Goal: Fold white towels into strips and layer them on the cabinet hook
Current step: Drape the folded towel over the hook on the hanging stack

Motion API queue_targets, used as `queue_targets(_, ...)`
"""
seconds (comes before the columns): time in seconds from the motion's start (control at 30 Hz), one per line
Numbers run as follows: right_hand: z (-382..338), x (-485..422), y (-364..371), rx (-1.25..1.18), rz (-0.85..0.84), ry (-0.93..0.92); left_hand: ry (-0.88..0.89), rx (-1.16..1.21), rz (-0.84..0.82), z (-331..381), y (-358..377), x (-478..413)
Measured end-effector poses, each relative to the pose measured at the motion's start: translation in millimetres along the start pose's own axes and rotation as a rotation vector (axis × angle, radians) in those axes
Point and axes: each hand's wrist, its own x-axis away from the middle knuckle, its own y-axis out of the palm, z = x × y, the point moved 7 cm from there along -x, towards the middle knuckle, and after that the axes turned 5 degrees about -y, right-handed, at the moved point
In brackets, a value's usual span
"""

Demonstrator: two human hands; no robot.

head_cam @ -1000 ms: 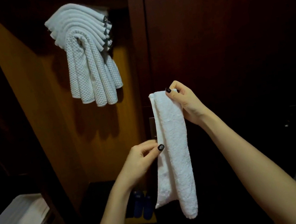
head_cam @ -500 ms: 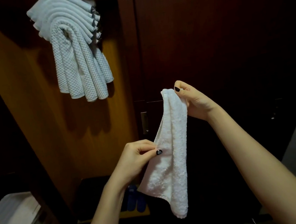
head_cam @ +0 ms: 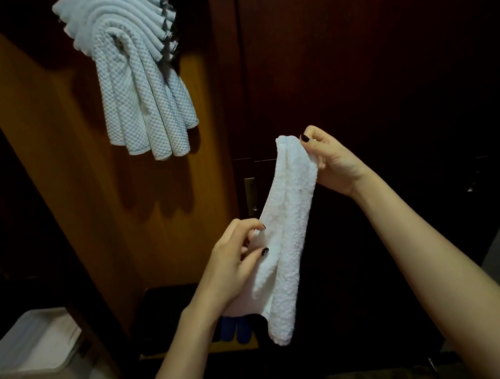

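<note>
A white towel (head_cam: 288,235), folded into a narrow strip, hangs slanting in front of the dark cabinet door. My right hand (head_cam: 331,157) pinches its top end. Lower and to the left, my left hand (head_cam: 237,262) pinches the strip's left edge near the middle. The bottom end dangles free. Up on the left, several folded white towels (head_cam: 132,64) lie layered over a hook on the yellow-brown cabinet wall; the hook itself is hidden under them.
A dark wooden cabinet door (head_cam: 368,58) with a small metal latch (head_cam: 250,192) fills the right. A white plastic bin (head_cam: 29,349) sits at the lower left. Blue slippers (head_cam: 235,329) lie on the cabinet floor behind the towel.
The strip has swung from hanging straight down to slanting left. My left hand shifted its pinch along the left edge and pulled it leftward. The view moved closer to the cabinet.
</note>
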Motion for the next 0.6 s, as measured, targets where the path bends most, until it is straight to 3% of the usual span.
queue_targets(0.13, 1.1, 1.4, 2.7, 0.024, 0.026, -0.008, -0.066, -0.004, -0.071, -10.1, 4.5, 4.6)
queue_targets(0.27, -0.3, 0.1, 9.1, 0.068, 0.11, -0.04, -0.264, -0.102, -0.051, -21.2, 15.6, 11.4)
queue_targets(0.43, -0.6, 1.8, 18.1, 0.133, 0.292, -0.108, -0.411, -0.203, 0.082, -17.7, 33.9, 15.8)
queue_targets(0.6, -3.7, 6.4, 18.2, 0.158, 0.353, -0.15, -0.397, -0.166, 0.223, -24.6, 33.7, 20.7)
